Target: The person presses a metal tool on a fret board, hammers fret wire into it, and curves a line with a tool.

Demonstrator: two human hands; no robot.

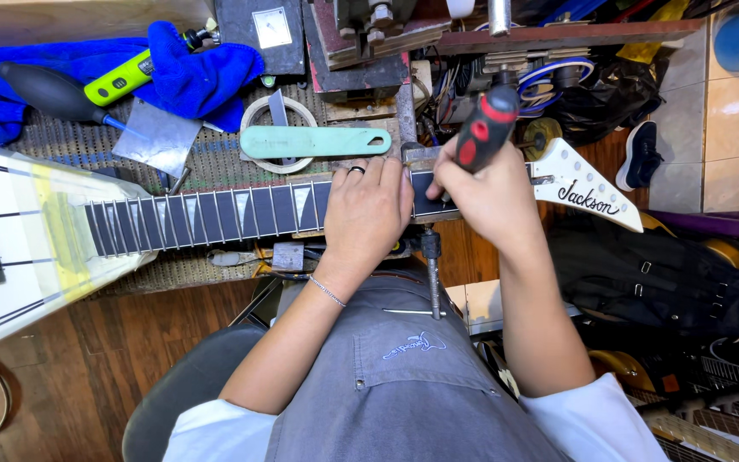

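Observation:
A white electric guitar lies across the bench, its body (pixel 10 231) at the left and its dark fretboard (pixel 207 216) with triangular inlays running right to a white pointed headstock (pixel 583 184). My left hand (pixel 368 212), a ring on one finger, rests flat on the neck near the upper frets. My right hand (pixel 489 201) grips a black and red tool handle (pixel 487 128) held upright, its tip pressed down at the neck close to the headstock. The tip itself is hidden by my fingers.
Behind the neck lie a mint-green flat tool (pixel 314 142), a tape roll (pixel 280 120), a metal scraper (pixel 157 135), a blue cloth (pixel 190 73) with a yellow-green tool (pixel 121 79), and a black bulb blower (pixel 44 92). A black guitar bag (pixel 660 274) is at the right.

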